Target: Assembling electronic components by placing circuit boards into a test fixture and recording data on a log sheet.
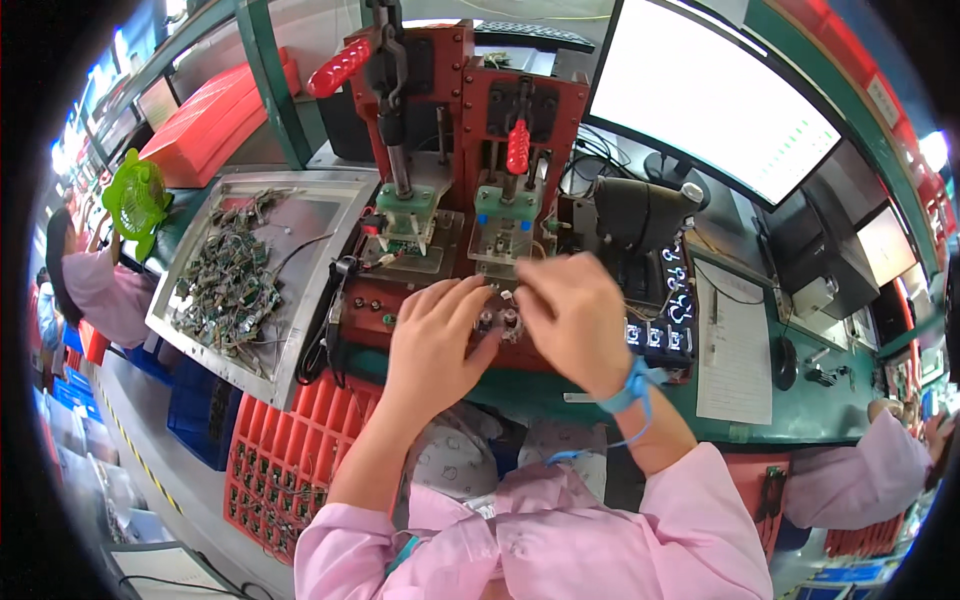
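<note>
My left hand [437, 345] is bent over the front of the red test fixture [385, 335], its fingers closed together. Whatever lies under its fingertips is hidden. Close by, my right hand [578, 315] has thumb and fingers drawn into a pinch. A tiny white connector [507, 295] shows at its thumb tip, but I cannot tell whether it is gripped. Small round metal parts [511, 318] sit between the hands. Behind them stand two toggle presses, one with a raised red handle [340, 68], the other with a red handle pointing down [517, 147]. A blue wrist strap [634, 386] circles my right wrist.
A metal-rimmed tray [290, 385] heaped with small wired circuit boards [232, 275] stands left. Below it is a red divided tray [300, 440] of boards. Rightward are a lit digital display [676, 290], a paper sheet [735, 375] and a monitor [700, 95]. People in pink work on both sides.
</note>
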### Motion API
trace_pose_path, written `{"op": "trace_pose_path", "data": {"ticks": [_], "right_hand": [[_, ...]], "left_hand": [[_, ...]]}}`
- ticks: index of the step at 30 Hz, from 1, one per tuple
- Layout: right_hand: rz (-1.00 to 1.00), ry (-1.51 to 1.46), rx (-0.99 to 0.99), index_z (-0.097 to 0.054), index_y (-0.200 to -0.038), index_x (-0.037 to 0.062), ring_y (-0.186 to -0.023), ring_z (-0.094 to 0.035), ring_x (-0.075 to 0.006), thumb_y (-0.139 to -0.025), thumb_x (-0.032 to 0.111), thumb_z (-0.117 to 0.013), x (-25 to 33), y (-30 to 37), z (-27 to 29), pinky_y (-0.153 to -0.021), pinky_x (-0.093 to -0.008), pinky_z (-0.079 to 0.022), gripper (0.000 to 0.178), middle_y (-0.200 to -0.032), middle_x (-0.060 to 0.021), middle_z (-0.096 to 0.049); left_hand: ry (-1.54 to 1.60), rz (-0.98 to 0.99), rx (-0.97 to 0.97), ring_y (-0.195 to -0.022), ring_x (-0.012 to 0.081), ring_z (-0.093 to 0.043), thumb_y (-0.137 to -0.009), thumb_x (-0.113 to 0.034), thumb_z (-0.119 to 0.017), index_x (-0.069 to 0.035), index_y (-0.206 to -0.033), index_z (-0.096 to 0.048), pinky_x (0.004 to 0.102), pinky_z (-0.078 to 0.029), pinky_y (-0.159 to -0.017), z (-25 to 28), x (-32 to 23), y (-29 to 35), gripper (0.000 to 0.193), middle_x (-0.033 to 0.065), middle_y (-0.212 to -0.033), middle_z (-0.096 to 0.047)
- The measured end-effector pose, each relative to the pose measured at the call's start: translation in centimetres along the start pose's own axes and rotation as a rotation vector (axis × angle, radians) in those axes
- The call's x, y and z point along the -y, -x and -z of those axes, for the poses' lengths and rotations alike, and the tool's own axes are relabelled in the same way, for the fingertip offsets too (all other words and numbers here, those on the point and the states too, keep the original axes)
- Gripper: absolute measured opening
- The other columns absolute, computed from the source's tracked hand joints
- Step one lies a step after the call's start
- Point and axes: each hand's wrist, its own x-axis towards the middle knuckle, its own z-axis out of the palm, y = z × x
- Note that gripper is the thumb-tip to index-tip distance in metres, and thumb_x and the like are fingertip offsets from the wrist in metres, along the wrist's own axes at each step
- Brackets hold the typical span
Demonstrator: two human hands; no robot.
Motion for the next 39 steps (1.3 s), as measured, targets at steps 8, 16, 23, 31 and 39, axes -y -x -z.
{"op": "trace_pose_path", "data": {"ticks": [8,16,23,31,39], "right_hand": [[0.355,0.194,-0.24,-0.057,-0.113,0.0037,-0.1,-0.057,-0.0318,-0.075,0.007,-0.068,-1.8,-9.2,4.0,-0.082,-0.0392,-0.048,0.04,-0.107,-0.0107,-0.062],[0.474,0.085,-0.027,-0.059,-0.11,0.0054,-0.093,-0.065,-0.0267,-0.088,0.014,-0.061,-2.5,-11.7,1.9,-0.077,-0.0345,-0.052,0.024,-0.104,-0.01,-0.065],[-0.143,-0.439,0.032,-0.057,-0.115,0.0047,-0.072,-0.06,-0.0073,-0.099,0.03,-0.048,-3.3,-18.0,4.1,-0.049,-0.0175,-0.035,0.032,-0.086,-0.0062,-0.065],[0.074,-0.426,-0.071,-0.061,-0.094,0.0047,-0.079,-0.058,-0.0064,-0.089,0.003,-0.058,-2.7,-13.3,2.9,-0.052,-0.0178,-0.039,0.007,-0.1,-0.0059,-0.067],[0.353,-0.23,-0.188,-0.057,-0.078,-0.0023,-0.099,-0.063,-0.0298,-0.075,-0.017,-0.049,-2.1,-10.4,-0.6,-0.08,-0.0341,-0.05,0.017,-0.09,-0.0119,-0.065]], "left_hand": [[-0.072,-0.054,0.077,-0.113,0.029,-0.052,-0.077,-0.028,-0.069,-0.004,-0.11,-0.058,0.042,-0.041,-0.092,-3.7,-0.4,-1.9,0.042,0.0104,-0.123,-0.057],[0.007,0.038,0.087,-0.102,0.0285,-0.054,-0.071,-0.032,-0.071,-0.006,-0.094,-0.059,0.0424,-0.044,-0.083,-3.0,0.0,-0.9,0.037,0.0098,-0.117,-0.058],[-0.082,0.012,0.043,-0.102,0.0234,-0.051,-0.075,-0.037,-0.067,-0.005,-0.1,-0.059,0.0363,-0.039,-0.085,-3.4,0.4,0.0,0.042,0.0086,-0.123,-0.057],[-0.117,0.013,0.067,-0.102,0.0235,-0.051,-0.074,-0.039,-0.068,-0.006,-0.1,-0.059,0.0359,-0.039,-0.083,-4.3,0.0,-0.6,0.042,0.0094,-0.123,-0.058],[-0.078,-0.031,-0.023,-0.098,0.0237,-0.051,-0.075,-0.037,-0.067,-0.007,-0.096,-0.058,0.0378,-0.039,-0.082,-4.1,0.8,-0.5,0.038,0.0093,-0.115,-0.06]]}}
